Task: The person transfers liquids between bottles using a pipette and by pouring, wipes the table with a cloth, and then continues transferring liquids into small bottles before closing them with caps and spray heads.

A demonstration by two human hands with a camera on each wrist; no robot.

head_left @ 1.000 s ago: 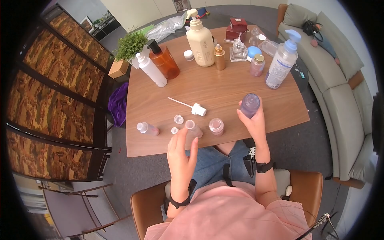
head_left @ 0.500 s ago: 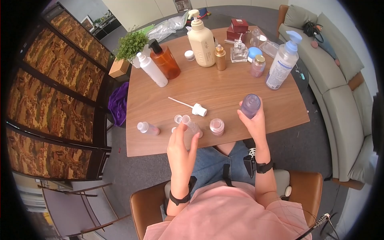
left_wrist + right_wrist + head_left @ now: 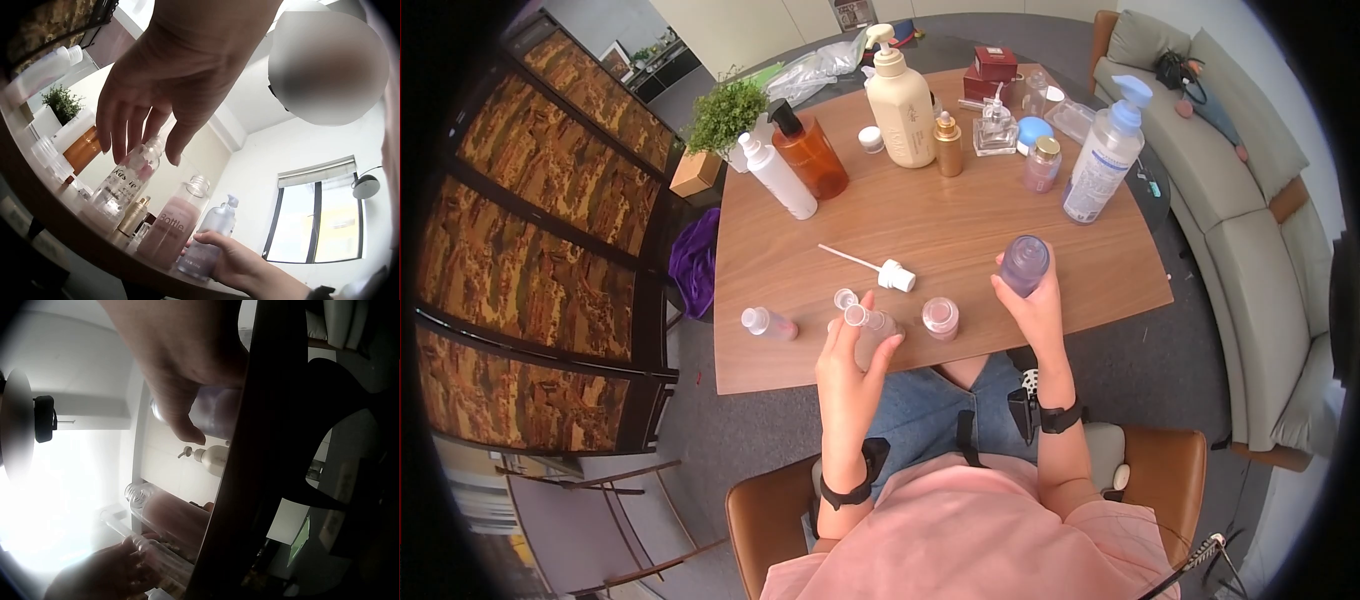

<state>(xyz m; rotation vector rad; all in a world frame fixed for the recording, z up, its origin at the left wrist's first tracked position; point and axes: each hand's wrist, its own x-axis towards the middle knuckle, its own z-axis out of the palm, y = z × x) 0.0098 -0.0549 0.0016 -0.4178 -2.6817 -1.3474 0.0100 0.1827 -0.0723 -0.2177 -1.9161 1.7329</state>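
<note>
My left hand [image 3: 850, 352] is over a clear lettered bottle [image 3: 119, 187] near the table's front edge. Its fingertips pinch a clear tube-shaped piece [image 3: 117, 525] with a ring-like end, slanting up from the bottle top; the fingers partly hide it in the left wrist view. My right hand [image 3: 1035, 300] grips an uncapped purple see-through bottle [image 3: 1025, 265], thumb on one side. Between the hands stands an uncapped bottle of pink liquid [image 3: 169, 228]. A white pump head with a straw [image 3: 895, 275] lies beyond, and a small clear cap [image 3: 845, 299] is beside my left fingers.
A small capped bottle [image 3: 768, 322] lies at the left front of the wooden table [image 3: 960, 215]. Along the back stand a white spray bottle [image 3: 780, 180], an amber pump bottle [image 3: 810, 155], a cream pump bottle [image 3: 905, 110] and a blue-topped pump bottle [image 3: 1105, 160].
The clear piece's ring-like end has shifted left and tilted at my left fingers, which have drawn in around it. The right hand keeps its hold on the purple bottle.
</note>
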